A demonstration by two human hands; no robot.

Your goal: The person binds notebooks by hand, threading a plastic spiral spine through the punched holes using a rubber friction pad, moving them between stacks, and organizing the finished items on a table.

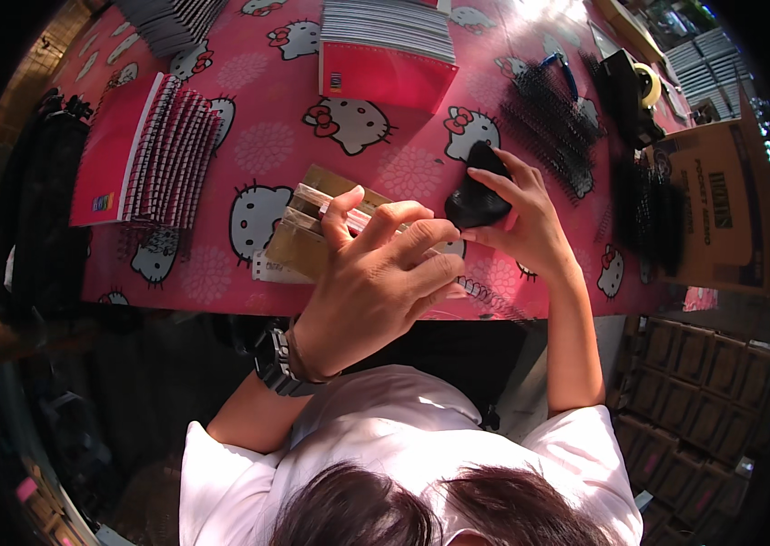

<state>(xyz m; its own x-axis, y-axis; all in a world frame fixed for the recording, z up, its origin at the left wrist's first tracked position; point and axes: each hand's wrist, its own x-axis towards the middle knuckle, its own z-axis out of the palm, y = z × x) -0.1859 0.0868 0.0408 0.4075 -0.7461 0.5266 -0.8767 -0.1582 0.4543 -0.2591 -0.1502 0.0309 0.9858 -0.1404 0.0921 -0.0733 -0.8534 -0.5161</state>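
My left hand [385,282], with a dark watch on its wrist, lies over a tan block with grooves [301,238] near the table's front edge. Its fingers are bent and press down on the block and on a thin pink-and-white edge [353,217], probably paper; what lies beneath the palm is hidden. A black, rounded object [479,196] sits just right of the block. My right hand [521,205] curls its fingers and thumb around that object's right side. A loose dark wire coil [492,303] runs out by the left fingertips.
Pink spiral notebooks [116,155] are stacked at the left. Farther back stands a pile of pink-covered notebooks [385,68]. Black wire coils [553,118] and a blue pen [567,75] lie at the right, near a tape dispenser [626,96] and a cardboard box [713,205].
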